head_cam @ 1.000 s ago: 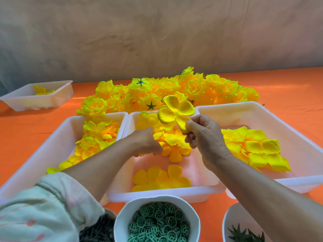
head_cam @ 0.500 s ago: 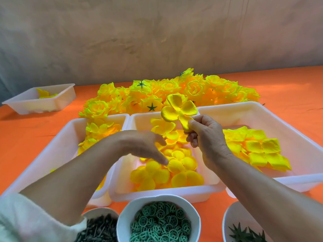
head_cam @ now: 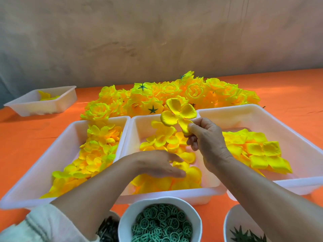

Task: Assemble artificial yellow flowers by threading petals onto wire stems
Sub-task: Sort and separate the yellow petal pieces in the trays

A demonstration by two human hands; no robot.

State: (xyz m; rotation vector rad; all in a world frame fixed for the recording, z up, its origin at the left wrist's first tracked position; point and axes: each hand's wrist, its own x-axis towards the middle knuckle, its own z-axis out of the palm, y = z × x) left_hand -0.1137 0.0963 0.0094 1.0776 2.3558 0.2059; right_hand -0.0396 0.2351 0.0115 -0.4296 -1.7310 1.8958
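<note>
My right hand (head_cam: 208,142) pinches a yellow petal piece (head_cam: 178,116) with several lobes and holds it up over the far end of the middle white tray (head_cam: 138,130). My left hand (head_cam: 157,165) hovers flat, fingers straight, over the loose yellow petals (head_cam: 167,138) at the near end of that tray. It holds nothing that I can see. No wire stem shows in either hand.
A left tray (head_cam: 66,142) and a right tray (head_cam: 286,123) also hold yellow petals. Finished yellow flowers (head_cam: 174,95) are heaped behind them on the orange cloth. A small tray (head_cam: 57,102) stands far left. Bowls of green rings (head_cam: 160,222), dark pieces (head_cam: 108,229) and green calyxes (head_cam: 248,234) line the near edge.
My left hand drew back from the far petals toward the near end of the middle tray and flattened out. My right hand stayed put with its petal piece.
</note>
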